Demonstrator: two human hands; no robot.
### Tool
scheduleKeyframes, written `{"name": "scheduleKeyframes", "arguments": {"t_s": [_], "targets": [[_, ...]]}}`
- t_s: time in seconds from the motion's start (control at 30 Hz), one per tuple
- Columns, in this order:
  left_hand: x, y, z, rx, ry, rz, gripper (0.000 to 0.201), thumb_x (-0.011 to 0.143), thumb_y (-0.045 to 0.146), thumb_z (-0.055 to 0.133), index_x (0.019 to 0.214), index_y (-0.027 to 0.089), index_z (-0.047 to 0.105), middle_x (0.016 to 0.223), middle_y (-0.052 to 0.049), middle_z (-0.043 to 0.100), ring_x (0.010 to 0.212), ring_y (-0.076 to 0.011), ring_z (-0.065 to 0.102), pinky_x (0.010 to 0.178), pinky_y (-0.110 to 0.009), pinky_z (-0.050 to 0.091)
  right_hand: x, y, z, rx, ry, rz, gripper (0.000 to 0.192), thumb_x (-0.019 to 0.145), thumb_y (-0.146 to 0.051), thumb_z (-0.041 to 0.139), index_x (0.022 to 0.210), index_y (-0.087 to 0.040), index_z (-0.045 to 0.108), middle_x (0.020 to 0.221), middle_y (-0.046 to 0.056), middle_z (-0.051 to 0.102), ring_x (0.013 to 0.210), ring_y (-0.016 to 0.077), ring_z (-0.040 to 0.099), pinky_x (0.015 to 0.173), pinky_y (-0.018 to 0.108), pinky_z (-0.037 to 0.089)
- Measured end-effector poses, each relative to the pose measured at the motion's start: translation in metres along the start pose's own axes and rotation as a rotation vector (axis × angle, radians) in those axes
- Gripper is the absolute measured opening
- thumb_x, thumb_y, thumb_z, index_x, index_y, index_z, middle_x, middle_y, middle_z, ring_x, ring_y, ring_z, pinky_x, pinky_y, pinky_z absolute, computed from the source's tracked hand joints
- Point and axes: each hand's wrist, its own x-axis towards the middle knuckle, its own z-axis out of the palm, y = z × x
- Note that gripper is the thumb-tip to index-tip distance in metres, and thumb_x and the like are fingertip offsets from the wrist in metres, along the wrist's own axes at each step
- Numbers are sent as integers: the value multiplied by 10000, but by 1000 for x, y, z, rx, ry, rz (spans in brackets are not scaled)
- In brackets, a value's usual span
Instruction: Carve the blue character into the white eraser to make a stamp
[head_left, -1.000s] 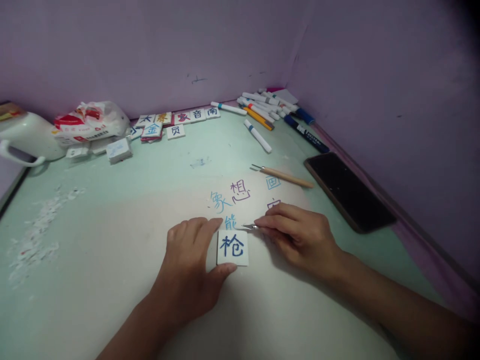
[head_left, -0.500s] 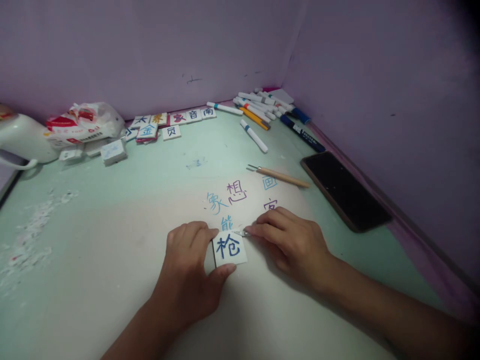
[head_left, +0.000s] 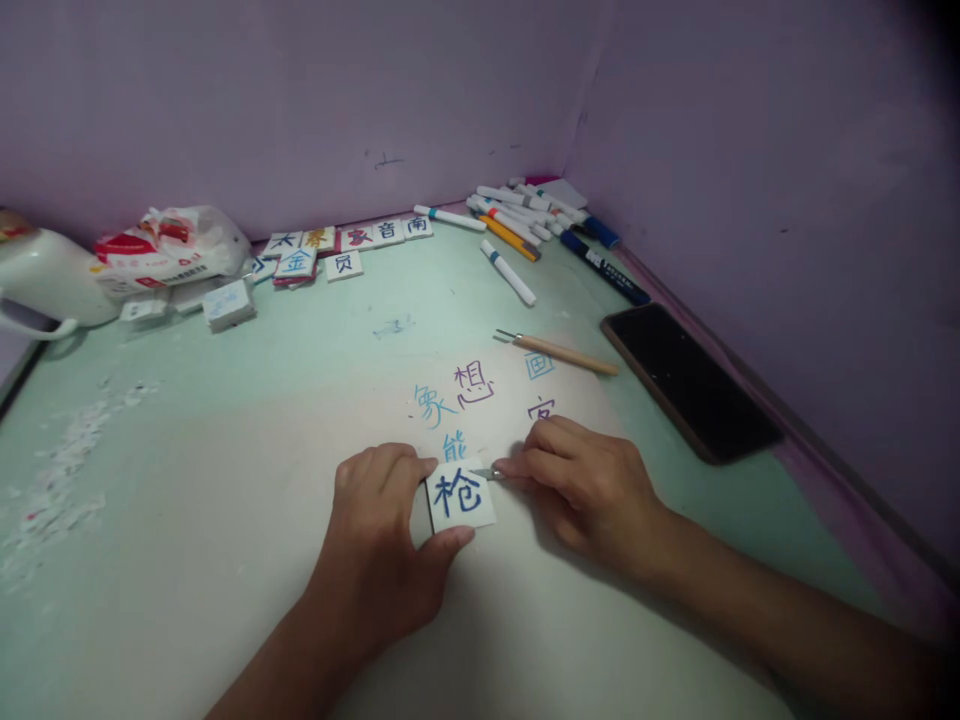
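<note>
Low in the middle of the frame, one white square tile (head_left: pixel 460 496) bearing a dark blue character lies flat on the pale green table (head_left: pixel 225 420). The left hand (head_left: pixel 382 545) pins it there: fingers curled along the tile's left edge, thumb pressed against its bottom edge, so the hand is closed about the tile. Just right of it, the right hand (head_left: pixel 592 485) is pinched shut on one slim carving tool (head_left: pixel 491 474); only its metal tip shows, touching the tile's upper right corner.

Five handwritten characters (head_left: pixel 474 383) mark the table just above the hands: three blue, one purple, and one dark one partly hidden by the right hand's knuckles. Above them, right of centre, lies one wooden-handled carving tool (head_left: pixel 562 352). Further right, one black phone (head_left: pixel 690 380) lies face up near the purple wall (head_left: pixel 750 150).

At the upper middle, a heap of marker pens (head_left: pixel 525 215) lies in the corner, too tangled to count; one white marker (head_left: pixel 508 272) lies apart, below the heap. Left of them, about eight more character tiles (head_left: pixel 341 245) are lined and stacked along the wall. In the upper left sit one crumpled plastic bag (head_left: pixel 169 250), one white kettle (head_left: pixel 45 280) and one white block (head_left: pixel 229 303). White shavings (head_left: pixel 52 480) are scattered at the left edge.
</note>
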Motion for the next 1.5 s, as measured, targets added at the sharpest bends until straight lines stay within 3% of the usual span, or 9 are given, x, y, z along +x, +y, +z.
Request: {"name": "scheduleKeyframes", "arguments": {"t_s": [0.2,0.53,0.73,1.1,1.23,1.5], "targets": [[2,-1,0,12,6,33,375,782,408,644,1009,140,513,960,-129,598,953,-315,550,825,-485,415,0,1,3,3,41,37,198,861,-132,537,925,-180,719,733,33,629,653,144,561,498,255,309],[1,0,1,14,14,22,388,744,375,677,1012,157,498,963,-120,594,961,-310,547,836,-481,419,0,1,0,23,-7,-19,214,855,-125,509,840,-189,712,651,16,581,612,148,514,497,274,288],[2,-1,0,1,9,26,386,741,365,681,1005,139,513,954,-123,597,948,-311,550,827,-480,421,1,1,2,49,29,62,187,889,-187,530,907,-182,716,739,37,630,663,143,566,513,253,331],[2,-1,-1,13,9,24,386,749,375,672,1013,141,517,973,-130,599,951,-311,547,816,-472,433,2,1,-1,78,-13,24,201,884,-185,527,864,-165,726,719,41,639,660,156,571,516,271,346],[2,-1,0,-3,0,22,387,750,385,674,1012,145,519,962,-117,601,952,-307,545,823,-471,426,4,1,3,77,53,57,192,878,-162,538,908,-156,728,756,51,655,689,156,586,531,263,371],[1,-1,0,-20,11,35,376,760,365,668,1016,139,511,955,-115,593,952,-299,538,842,-468,405,8,1,5,39,8,9,232,805,-79,542,901,-182,726,755,24,670,707,164,594,551,270,377]]}}
